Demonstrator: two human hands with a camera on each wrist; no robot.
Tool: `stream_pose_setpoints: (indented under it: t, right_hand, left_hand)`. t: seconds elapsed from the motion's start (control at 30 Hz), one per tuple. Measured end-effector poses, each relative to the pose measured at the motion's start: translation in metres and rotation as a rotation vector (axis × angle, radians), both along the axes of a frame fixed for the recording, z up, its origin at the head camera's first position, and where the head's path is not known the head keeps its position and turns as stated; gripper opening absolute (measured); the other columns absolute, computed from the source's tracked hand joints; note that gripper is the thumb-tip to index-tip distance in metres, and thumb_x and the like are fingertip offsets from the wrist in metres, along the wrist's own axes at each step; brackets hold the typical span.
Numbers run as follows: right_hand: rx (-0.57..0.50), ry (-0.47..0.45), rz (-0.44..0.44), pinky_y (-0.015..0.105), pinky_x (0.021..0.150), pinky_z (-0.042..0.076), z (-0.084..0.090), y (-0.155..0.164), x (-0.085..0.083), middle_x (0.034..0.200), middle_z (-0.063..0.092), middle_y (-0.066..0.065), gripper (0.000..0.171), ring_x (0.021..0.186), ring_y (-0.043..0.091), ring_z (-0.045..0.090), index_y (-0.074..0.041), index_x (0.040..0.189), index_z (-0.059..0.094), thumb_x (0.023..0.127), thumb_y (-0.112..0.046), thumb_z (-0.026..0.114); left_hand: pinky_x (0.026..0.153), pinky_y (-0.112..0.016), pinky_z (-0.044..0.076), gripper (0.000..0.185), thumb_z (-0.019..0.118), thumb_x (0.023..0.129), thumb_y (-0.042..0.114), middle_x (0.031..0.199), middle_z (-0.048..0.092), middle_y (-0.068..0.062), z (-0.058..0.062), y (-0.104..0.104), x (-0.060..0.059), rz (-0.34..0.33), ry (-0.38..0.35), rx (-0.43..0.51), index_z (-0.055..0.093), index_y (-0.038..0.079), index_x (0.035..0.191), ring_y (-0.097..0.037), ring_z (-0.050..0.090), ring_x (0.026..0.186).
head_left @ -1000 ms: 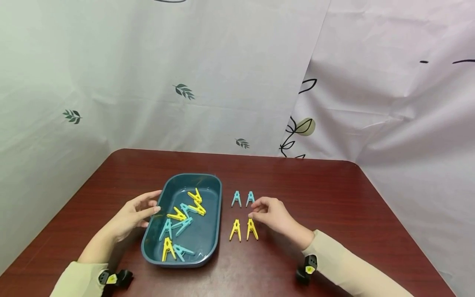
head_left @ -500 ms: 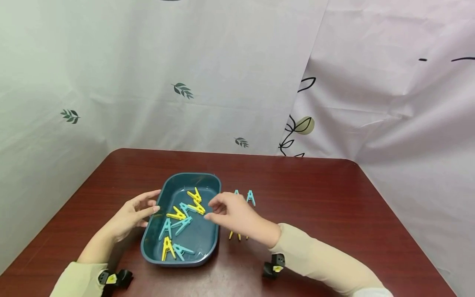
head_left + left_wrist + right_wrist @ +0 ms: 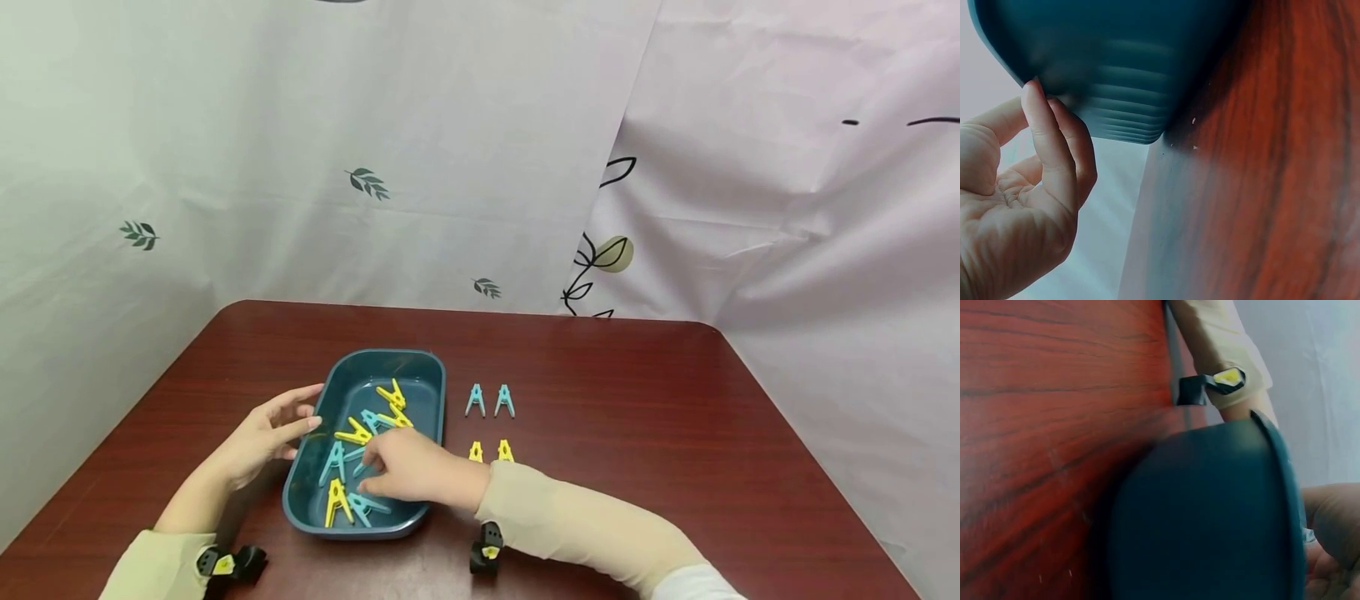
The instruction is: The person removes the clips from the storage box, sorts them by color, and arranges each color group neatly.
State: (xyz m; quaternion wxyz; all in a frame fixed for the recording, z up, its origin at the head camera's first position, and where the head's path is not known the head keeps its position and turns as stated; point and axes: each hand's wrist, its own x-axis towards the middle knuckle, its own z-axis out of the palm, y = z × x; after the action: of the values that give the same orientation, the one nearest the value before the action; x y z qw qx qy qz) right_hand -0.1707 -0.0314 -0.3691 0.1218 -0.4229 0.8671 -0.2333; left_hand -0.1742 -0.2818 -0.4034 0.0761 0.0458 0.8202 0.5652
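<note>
A dark teal tray (image 3: pixel 438 392) holds several yellow and light-blue clothespins. On its left, my left hand (image 3: pixel 258 437) grips the rim; the left wrist view shows the fingers (image 3: pixel 1047 134) against the outer wall just under the lip. My right hand (image 3: pixel 412 467) is inside the tray, thumb and forefinger parted around a light-blue clothespin (image 3: pixel 362 468), mostly hidden by the hand. Just below the thumb lie another light-blue clothespin (image 3: pixel 364 507) and a yellow clothespin (image 3: pixel 337 502). In the right wrist view the tray's wall covers most of the fingers.
Right of the tray, two light-blue clothespins (image 3: pixel 505 400) stand in a row on the red-brown table (image 3: pixel 637 400). Two yellow clothespins (image 3: pixel 506 451) lie nearer, partly behind the right forearm. A pale patterned curtain (image 3: pixel 480 167) hangs behind the table.
My right hand has moved left from the yellow and blue clothespins on the table, over the tray's right rim, and down among the clothespins inside. The left hand stays at the rim.
</note>
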Motion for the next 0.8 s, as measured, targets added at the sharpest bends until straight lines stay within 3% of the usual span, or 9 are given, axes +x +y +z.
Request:
stream_pose_setpoints:
  t: [0.23, 0.37, 0.57, 0.7, 0.8]
  right_hand:
    - [0.133, 0.029, 0.002, 0.010, 0.062, 0.043, -0.009, -0.016, 0.005, 0.080, 0.067, -0.006, 0.023, 0.069, -0.001, 0.056, -0.010, 0.100, 0.072, 0.084, -0.027, 0.072]
    - [0.191, 0.014, 0.002, 0.012, 0.054, 0.039, -0.015, -0.019, 0.008, 0.074, 0.063, -0.007, 0.018, 0.062, 0.000, 0.051, -0.014, 0.086, 0.067, 0.082, -0.030, 0.074]
    - [0.212, -0.002, 0.033, 0.016, 0.044, 0.027, -0.017, -0.018, 0.008, 0.053, 0.038, -0.009, 0.032, 0.046, 0.003, 0.031, -0.017, 0.064, 0.049, 0.083, -0.025, 0.074]
    - [0.203, 0.022, 0.057, 0.018, 0.044, 0.018, -0.017, -0.018, 0.007, 0.052, 0.021, -0.007, 0.043, 0.047, 0.005, 0.015, -0.018, 0.057, 0.037, 0.082, -0.016, 0.072]
    - [0.203, 0.024, 0.079, 0.018, 0.045, 0.018, -0.017, -0.017, 0.007, 0.054, 0.021, -0.007, 0.041, 0.049, 0.006, 0.014, -0.016, 0.058, 0.038, 0.081, -0.013, 0.072]
  left_hand:
    - [0.057, -0.028, 0.053, 0.062, 0.060, 0.094, 0.021, 0.103, 0.050, -0.006, -0.002, -0.001, 0.000, -0.002, 0.009, 0.007, 0.031, 0.002, 0.145, -0.009, 0.054, 0.079]
    - [0.058, -0.029, 0.053, 0.063, 0.060, 0.094, 0.022, 0.103, 0.052, -0.005, -0.002, -0.001, 0.000, -0.013, 0.005, 0.016, 0.030, 0.002, 0.146, -0.009, 0.056, 0.079]
    - [0.058, -0.030, 0.053, 0.062, 0.059, 0.094, 0.022, 0.104, 0.051, -0.006, -0.002, -0.001, -0.001, -0.012, 0.009, 0.008, 0.030, 0.003, 0.146, -0.010, 0.055, 0.081]
    - [0.059, -0.029, 0.053, 0.062, 0.059, 0.095, 0.022, 0.104, 0.050, -0.006, -0.003, -0.001, -0.002, -0.015, 0.008, 0.007, 0.030, 0.003, 0.146, -0.009, 0.055, 0.081]
    - [0.059, -0.029, 0.053, 0.062, 0.059, 0.094, 0.022, 0.105, 0.050, -0.007, -0.003, -0.001, -0.001, -0.014, 0.009, 0.005, 0.030, 0.003, 0.146, -0.009, 0.056, 0.082]
